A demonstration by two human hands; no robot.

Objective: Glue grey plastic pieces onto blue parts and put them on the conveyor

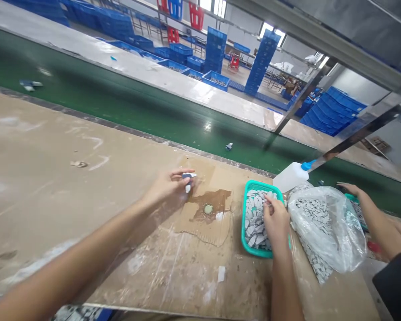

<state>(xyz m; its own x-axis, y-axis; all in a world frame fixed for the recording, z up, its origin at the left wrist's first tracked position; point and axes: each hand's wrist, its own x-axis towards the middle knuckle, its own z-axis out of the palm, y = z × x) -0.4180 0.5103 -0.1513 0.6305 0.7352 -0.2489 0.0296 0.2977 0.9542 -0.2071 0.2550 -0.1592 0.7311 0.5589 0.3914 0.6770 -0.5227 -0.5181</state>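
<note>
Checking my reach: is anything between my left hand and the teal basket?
Nothing upright does. The left hand and the teal basket have only flat cardboard with a brown stain between them, plus a small round disc lying on it. The right hand is in the basket.

green conveyor belt point(120, 107), blue crates point(330, 113), probably glue bottle point(290, 177)

Place: factory production floor
Line: green conveyor belt point(127, 104) alongside the tan worktop point(47, 187)
Storage: stacks of blue plastic crates point(261, 62) across the floor
Seating: red plastic stools point(234, 61) among the crates
</note>
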